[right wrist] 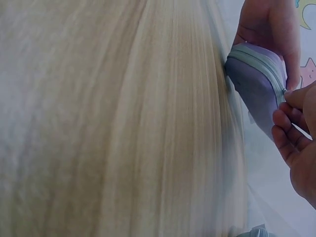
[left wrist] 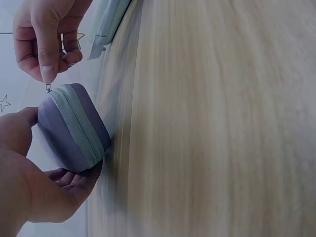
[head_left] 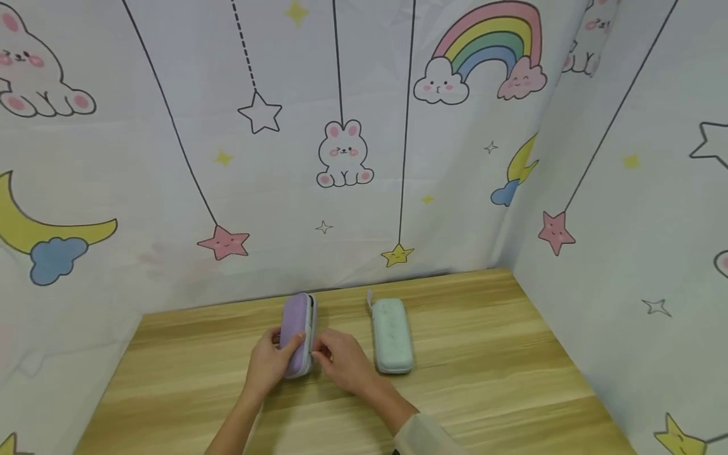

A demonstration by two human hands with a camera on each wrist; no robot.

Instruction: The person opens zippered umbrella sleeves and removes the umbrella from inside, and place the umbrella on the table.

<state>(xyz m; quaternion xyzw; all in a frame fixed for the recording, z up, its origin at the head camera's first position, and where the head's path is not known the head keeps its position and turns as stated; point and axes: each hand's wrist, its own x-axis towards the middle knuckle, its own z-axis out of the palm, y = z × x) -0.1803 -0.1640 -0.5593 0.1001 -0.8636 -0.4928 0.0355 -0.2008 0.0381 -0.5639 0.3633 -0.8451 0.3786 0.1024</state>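
My left hand (head_left: 266, 363) grips a purple zippered case (head_left: 293, 322) from its left side, thumb along the top and fingers around the far side. The case stands tilted on its edge, its pale zip band (left wrist: 74, 118) turned toward the right. My right hand (head_left: 345, 359) pinches the small metal zip pull (left wrist: 48, 87) at the near part of that band. Toward the far end of the case, a dark gap shows along the zip in the head view. In the right wrist view, the right thumb and index finger meet right at the zip.
A mint green case (head_left: 392, 335) of similar shape lies on the wood-grain table (head_left: 483, 354) to the right of my right hand, its wrist strap (head_left: 370, 298) at the far end. White cloth walls (head_left: 284, 189) with cartoon prints rise behind the table and along its sides.
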